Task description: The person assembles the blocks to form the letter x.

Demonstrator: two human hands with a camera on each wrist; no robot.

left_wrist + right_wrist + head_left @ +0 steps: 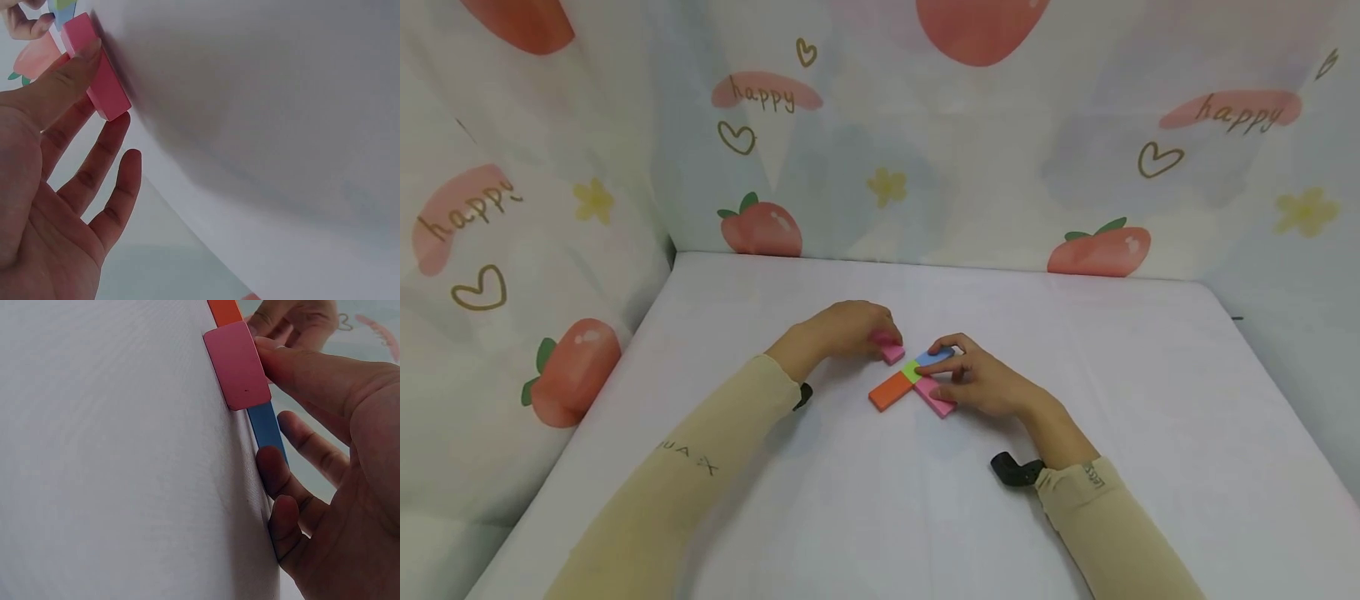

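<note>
Between thumb and fingers, my left hand (850, 327) pinches a pink rectangular block (111, 94), held close to the far end of a block arrangement in the head view. That arrangement lies flat on the table: a small green block (910, 373) in the middle, an orange block (889, 392) at its near left, a blue block (929, 359) at its far right and a second pink block (942, 406) at its near right. My right hand (988, 383) rests its fingertips on these blocks, its thumb (297, 369) against the second pink one. The fingers partly cover the blue block.
A white table (865, 517) carries the blocks. Behind it and on the left rise cloth walls (970, 167) printed with fruit, hearts and the word happy. A black wrist device (1015, 469) sits at the right cuff, another (803, 396) at the left.
</note>
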